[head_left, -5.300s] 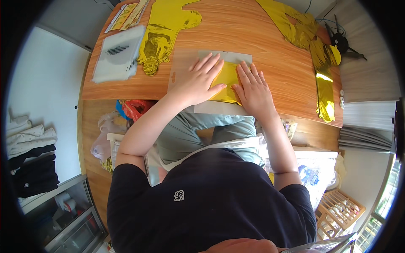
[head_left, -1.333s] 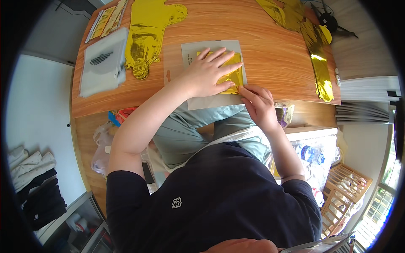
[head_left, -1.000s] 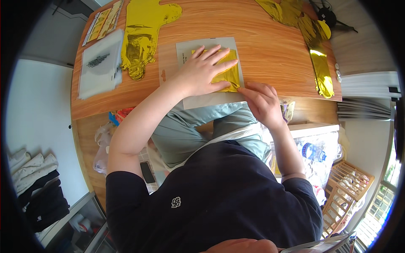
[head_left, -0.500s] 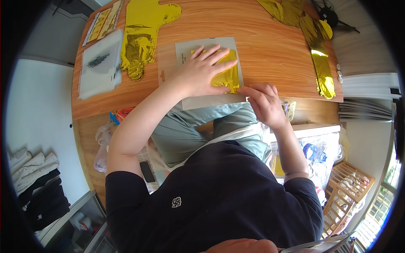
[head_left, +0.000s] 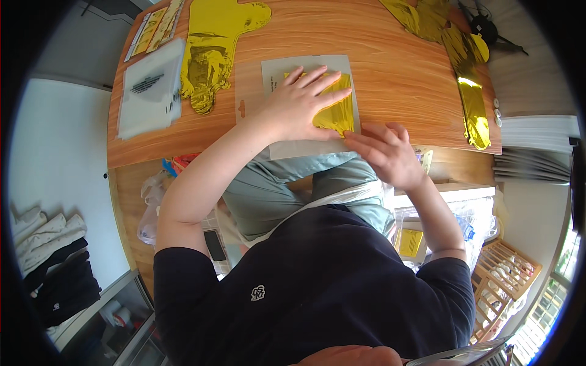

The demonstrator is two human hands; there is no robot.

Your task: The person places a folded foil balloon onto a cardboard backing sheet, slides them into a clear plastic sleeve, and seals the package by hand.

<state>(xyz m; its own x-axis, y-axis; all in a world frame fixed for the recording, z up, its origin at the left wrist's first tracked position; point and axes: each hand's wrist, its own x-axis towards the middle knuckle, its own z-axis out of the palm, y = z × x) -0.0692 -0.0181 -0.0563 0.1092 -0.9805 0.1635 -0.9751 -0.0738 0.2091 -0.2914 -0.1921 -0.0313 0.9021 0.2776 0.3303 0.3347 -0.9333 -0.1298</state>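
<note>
A folded gold foil balloon point(head_left: 337, 113) lies on a grey card point(head_left: 267, 68) at the table's front edge. A clear plastic sleeve point(head_left: 249, 97) with a hang hole shows beside the card and under my left forearm. My left hand point(head_left: 305, 104) rests flat over the foil with fingers spread, hiding its left part. At the foil's lower right corner, my right hand point(head_left: 390, 155) has its fingertips closed on the edge, the other fingers loosely bent.
Flat gold foil balloons point(head_left: 210, 52) lie at the far left, and another point(head_left: 473, 116) runs along the right side. Stacked clear sleeves point(head_left: 149, 91) and printed cards point(head_left: 152, 30) occupy the left end. Small white discs point(head_left: 497, 113) sit at the right edge.
My right hand has shifted slightly down and right, its fingers turned more over the foil's corner. My left hand stays spread on the foil. The whole view has shifted a little.
</note>
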